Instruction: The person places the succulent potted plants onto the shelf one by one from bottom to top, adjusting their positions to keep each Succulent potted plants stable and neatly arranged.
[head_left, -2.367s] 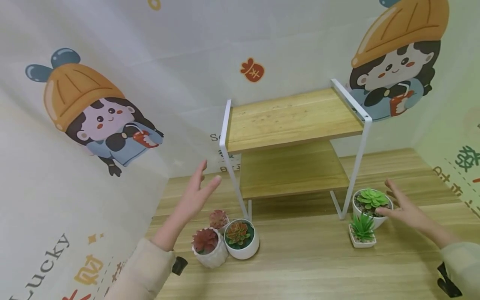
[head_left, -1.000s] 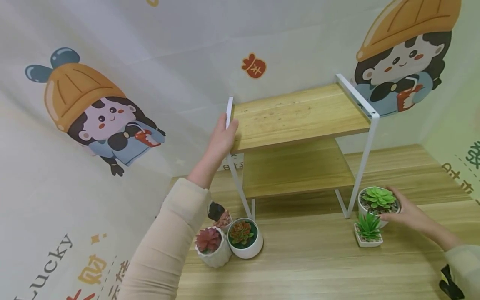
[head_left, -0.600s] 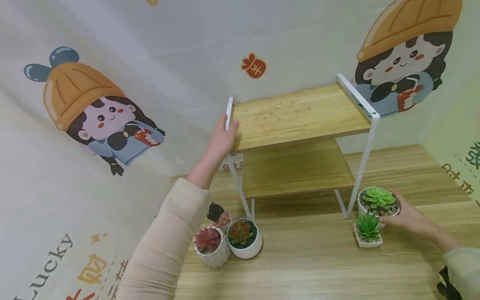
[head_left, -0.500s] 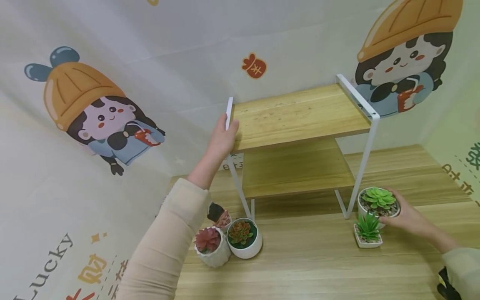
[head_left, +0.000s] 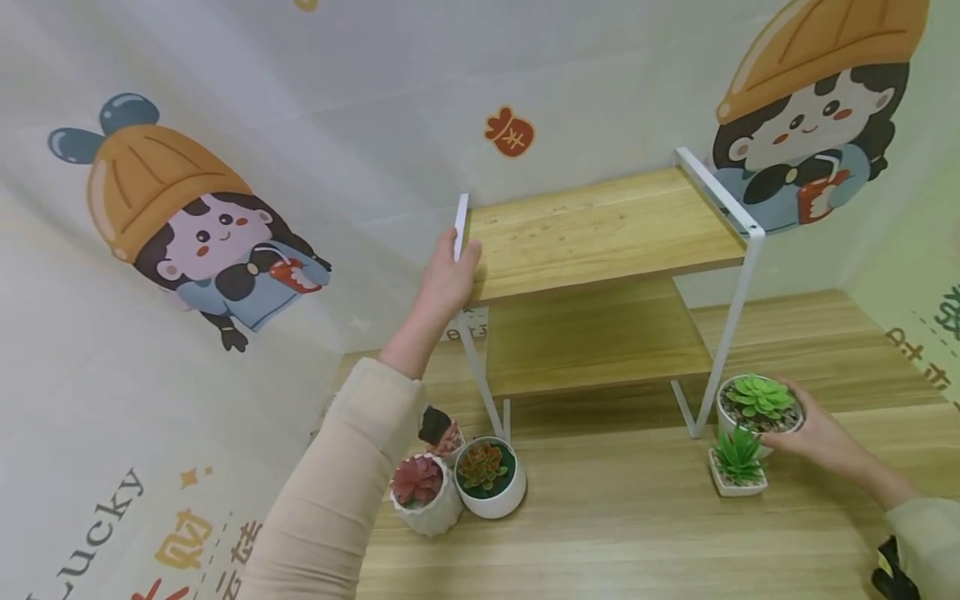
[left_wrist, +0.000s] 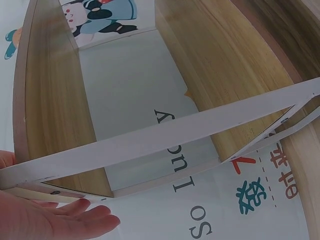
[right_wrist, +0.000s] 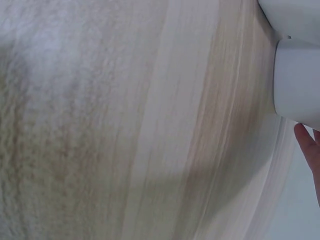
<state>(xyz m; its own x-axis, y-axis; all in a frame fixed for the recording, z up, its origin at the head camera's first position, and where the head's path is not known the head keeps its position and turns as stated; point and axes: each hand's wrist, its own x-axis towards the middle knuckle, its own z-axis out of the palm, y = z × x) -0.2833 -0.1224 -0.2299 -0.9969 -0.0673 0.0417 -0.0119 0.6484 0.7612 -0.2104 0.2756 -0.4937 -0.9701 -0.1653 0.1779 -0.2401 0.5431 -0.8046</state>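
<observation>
In the head view, a two-tier shelf rack (head_left: 600, 233) with wooden boards and a white metal frame stands against the wall. My left hand (head_left: 446, 279) holds its upper left corner, thumb over the top board's edge. The left wrist view has the fingers (left_wrist: 90, 217) along the outer side of the frame (left_wrist: 150, 146). On the right, my right hand (head_left: 821, 433) grips a round white pot with a light green succulent (head_left: 759, 397), the far fingers hidden behind it. Part of that pot (right_wrist: 300, 80) shows in the right wrist view, fingertips against it.
A small square-potted spiky green plant (head_left: 738, 458) sits right in front of the round pot. By the rack's left leg cluster a dark red succulent (head_left: 417, 482), an orange-green succulent (head_left: 483, 467) and a pinkish one (head_left: 450, 437), partly behind my sleeve. Everything stands on a wood-grain tabletop (head_left: 600, 533).
From hovering apart, my left hand has moved up and right onto the rack's corner, and my right hand has taken hold of the round pot. The last half second brings almost no movement.
</observation>
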